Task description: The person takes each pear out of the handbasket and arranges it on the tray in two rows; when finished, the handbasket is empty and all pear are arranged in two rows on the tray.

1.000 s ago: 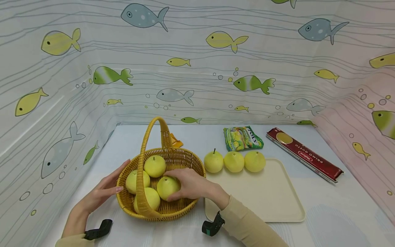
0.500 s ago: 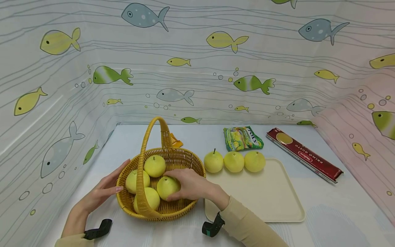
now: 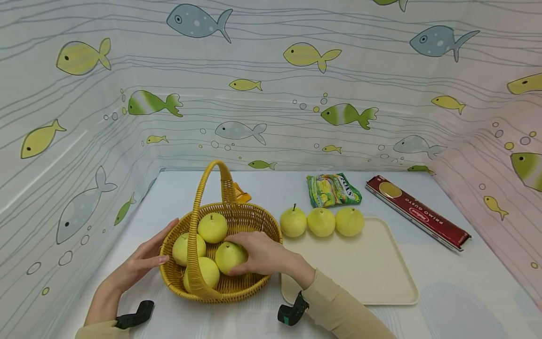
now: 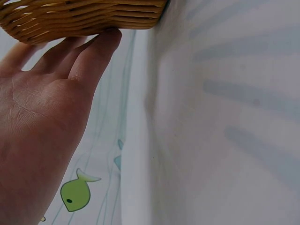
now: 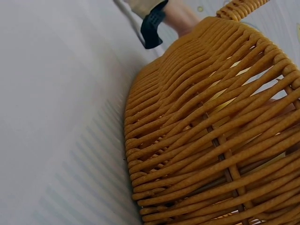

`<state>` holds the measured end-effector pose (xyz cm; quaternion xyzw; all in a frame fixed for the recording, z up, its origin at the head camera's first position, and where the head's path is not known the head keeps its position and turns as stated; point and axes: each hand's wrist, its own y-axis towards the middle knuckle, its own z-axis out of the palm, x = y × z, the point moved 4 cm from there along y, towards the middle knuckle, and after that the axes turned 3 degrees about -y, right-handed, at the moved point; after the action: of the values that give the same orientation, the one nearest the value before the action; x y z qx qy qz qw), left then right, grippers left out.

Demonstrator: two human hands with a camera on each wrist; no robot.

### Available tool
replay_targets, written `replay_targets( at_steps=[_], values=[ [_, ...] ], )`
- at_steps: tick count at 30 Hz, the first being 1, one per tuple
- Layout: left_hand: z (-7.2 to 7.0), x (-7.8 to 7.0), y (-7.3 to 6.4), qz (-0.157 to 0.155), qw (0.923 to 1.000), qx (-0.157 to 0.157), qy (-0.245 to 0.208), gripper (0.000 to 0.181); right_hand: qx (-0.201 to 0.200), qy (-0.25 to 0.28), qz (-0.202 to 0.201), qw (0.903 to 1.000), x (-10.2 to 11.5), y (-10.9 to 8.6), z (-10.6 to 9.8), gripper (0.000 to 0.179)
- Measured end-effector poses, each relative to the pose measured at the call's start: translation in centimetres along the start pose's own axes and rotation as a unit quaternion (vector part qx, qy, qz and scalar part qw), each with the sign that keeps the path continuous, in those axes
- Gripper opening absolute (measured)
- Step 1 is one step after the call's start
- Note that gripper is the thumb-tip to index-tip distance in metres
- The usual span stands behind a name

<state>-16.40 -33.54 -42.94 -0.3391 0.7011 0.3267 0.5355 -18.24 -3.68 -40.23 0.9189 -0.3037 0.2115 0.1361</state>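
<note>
A yellow wicker basket (image 3: 262, 212) with a tall arched handle holds several round yellow pears. Inside it, my right hand (image 3: 264, 252) grips one pear (image 3: 228, 259) at the right of the group, thumb on the near side and fingers over the far side. The other pears in the basket, such as the back one (image 3: 212, 228), lie left of it. My left hand (image 3: 141, 261) rests against the basket's left outside wall, fingers extended, thumb tip at the rim. In the left wrist view, the left fingertips touch the wicker (image 4: 89, 18). From the right wrist, the basket wall (image 5: 211, 131) hides the right hand.
Right of the basket lies a cream tray (image 3: 351, 273), with three pears (image 3: 321, 222) lined up along its back edge. Behind them sits a green candy bag (image 3: 333, 189). A long red spaghetti pack (image 3: 417, 212) lies far right. An orange object (image 3: 241, 193) shows behind the basket.
</note>
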Motion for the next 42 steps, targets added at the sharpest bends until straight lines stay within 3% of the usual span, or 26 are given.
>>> replay_targets(
  at_steps=[15,28,42],
  values=[
    [0.3,-0.3,-0.1,0.001,1.0,0.001,-0.002,0.076,0.0,0.004,0.005,1.0,0.1,-0.1,0.0,0.065],
    [0.3,-0.4,0.0,0.003,1.0,0.002,-0.002,0.077,-0.058,0.029,-0.022,0.9977,-0.1,-0.2,-0.5,0.063],
    [0.1,-0.3,0.1,-0.004,1.0,0.002,0.0,0.077,-0.07,0.073,0.006,0.9949,-0.1,-0.6,-2.4,0.066]
  ],
)
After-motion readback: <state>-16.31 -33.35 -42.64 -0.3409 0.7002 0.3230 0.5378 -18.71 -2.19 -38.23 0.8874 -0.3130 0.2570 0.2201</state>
